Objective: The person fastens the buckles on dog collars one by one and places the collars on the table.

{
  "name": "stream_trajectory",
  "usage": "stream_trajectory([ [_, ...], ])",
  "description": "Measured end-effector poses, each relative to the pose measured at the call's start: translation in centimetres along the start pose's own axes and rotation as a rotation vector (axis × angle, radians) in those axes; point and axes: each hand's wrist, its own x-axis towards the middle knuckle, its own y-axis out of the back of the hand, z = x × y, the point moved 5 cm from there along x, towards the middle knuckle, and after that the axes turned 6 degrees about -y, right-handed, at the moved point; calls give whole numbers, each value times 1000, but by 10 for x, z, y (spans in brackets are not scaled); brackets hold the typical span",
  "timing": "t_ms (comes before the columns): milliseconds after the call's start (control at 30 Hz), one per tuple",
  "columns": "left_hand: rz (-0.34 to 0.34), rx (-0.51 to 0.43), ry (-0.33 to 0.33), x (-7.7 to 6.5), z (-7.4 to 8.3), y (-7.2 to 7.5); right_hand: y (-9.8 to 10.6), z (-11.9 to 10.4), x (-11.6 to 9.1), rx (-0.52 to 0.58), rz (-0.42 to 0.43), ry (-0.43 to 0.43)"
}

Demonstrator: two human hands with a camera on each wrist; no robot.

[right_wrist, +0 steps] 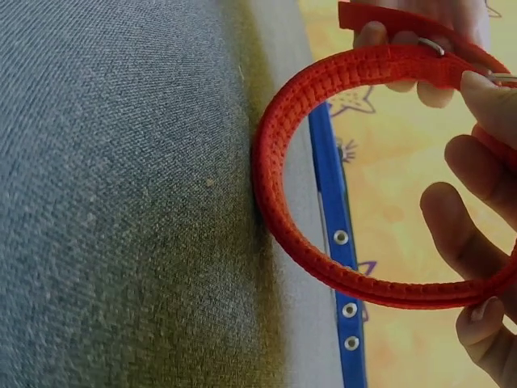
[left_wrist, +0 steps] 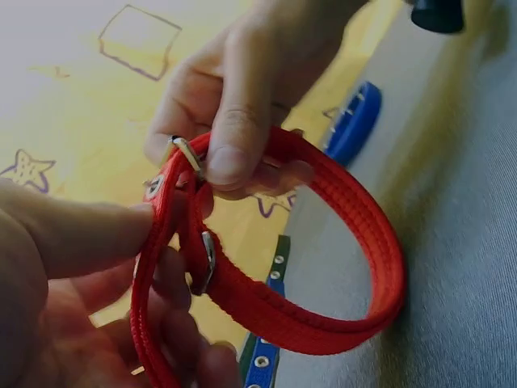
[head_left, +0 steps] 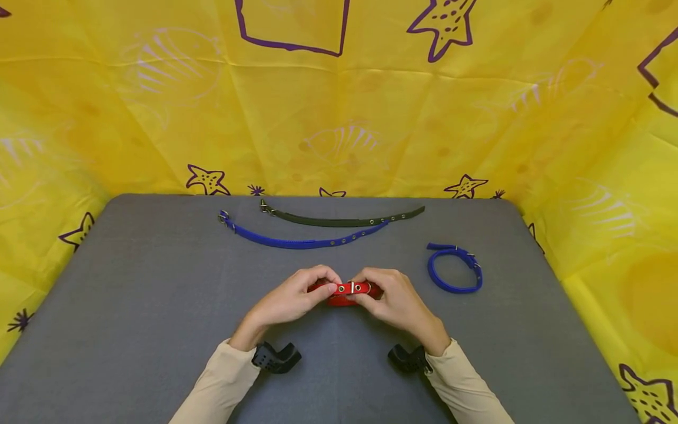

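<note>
The red collar [head_left: 342, 301], finger-covered at both sides, is pinched by the left grip [head_left: 298, 295] on its left and right grip [head_left: 394, 299] on its right, both angled inward.

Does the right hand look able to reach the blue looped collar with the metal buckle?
Probably yes: only bare grey table lies between the right hand and the blue looped collar, though the hand should first release the red fabric collar it holds.
</note>
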Motion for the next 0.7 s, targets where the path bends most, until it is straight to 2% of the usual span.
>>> stream_trajectory([
  [233, 114, 23, -27, 2, 1, 2, 2, 2, 1, 2, 6, -21],
  [433, 148, 163, -56, -2, 5, 10, 2, 5, 3, 21, -3, -52],
  [567, 182, 240, -123, -3, 7, 12, 3, 5, 3, 24, 16, -40],
  [700, 214, 232, -223, 0, 11, 5, 4, 2, 3, 9, 44, 27],
])
